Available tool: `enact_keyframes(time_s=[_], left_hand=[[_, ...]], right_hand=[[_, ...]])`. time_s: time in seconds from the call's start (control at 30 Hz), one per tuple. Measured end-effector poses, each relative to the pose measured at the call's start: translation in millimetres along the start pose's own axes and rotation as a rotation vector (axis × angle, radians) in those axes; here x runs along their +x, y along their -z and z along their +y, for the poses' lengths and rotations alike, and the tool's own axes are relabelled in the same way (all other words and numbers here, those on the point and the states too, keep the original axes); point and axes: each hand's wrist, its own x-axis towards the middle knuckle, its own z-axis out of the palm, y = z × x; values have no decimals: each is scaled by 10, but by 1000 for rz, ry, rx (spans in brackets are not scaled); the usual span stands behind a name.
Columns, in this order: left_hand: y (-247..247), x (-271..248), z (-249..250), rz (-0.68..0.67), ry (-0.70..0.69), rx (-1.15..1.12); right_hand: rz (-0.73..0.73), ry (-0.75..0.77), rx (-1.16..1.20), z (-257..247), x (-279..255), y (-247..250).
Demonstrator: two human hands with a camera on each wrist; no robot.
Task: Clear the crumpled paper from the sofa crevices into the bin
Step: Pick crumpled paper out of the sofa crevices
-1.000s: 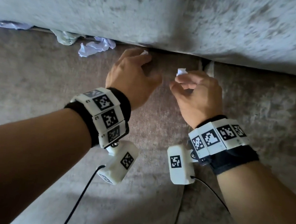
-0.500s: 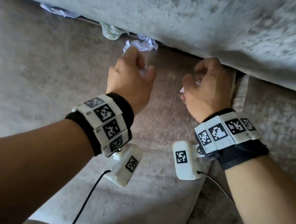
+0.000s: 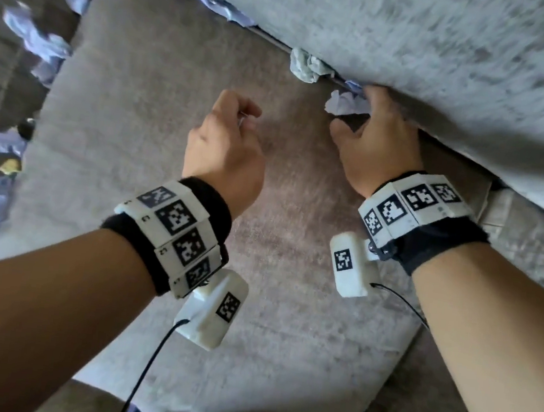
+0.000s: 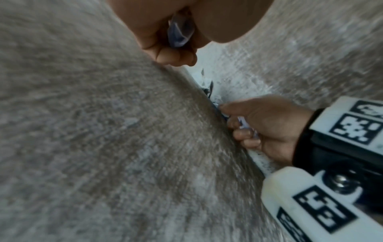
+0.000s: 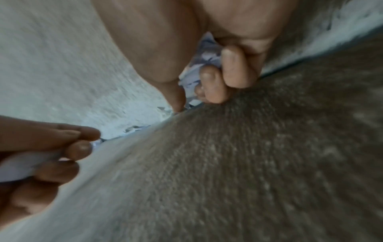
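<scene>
Right hand at back crevice, fingers curled round paper wad. Left hand fisted on smaller scrap, clear of seam. Next wad just left along seam; right hand nearer. Bin unseen.

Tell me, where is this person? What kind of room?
Probably a living room: the hands reach over a grey sofa seat cushion under its back cushion, with crumpled paper stuck in the crevice. No walls show, so that's a guess.

A small yellow scrap lay at nine o'clock; a dark, round, shiny object sat near it, toward one o'clock.
</scene>
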Motion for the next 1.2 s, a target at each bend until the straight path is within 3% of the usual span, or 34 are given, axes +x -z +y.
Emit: enact_keyframes(time_s=[0.1, 0.33, 0.63, 0.87, 0.97, 1.2], left_hand=[[93, 14, -89, 9, 22, 4], [147, 37, -153, -25, 40, -23], [41, 70, -66, -63, 33, -7], [-105, 94, 50, -97, 40, 12], [-149, 120, 160, -121, 37, 16], [-289, 282, 349, -190, -39, 232]], right_hand=[[-8, -39, -61, -13, 57, -101], [157, -85, -78, -75, 120, -113], [173, -74, -100, 116, -3, -163], [121, -146, -131, 192, -136, 2], [89, -186, -21, 219, -194, 38], [-19, -195, 112, 252, -259, -80]])
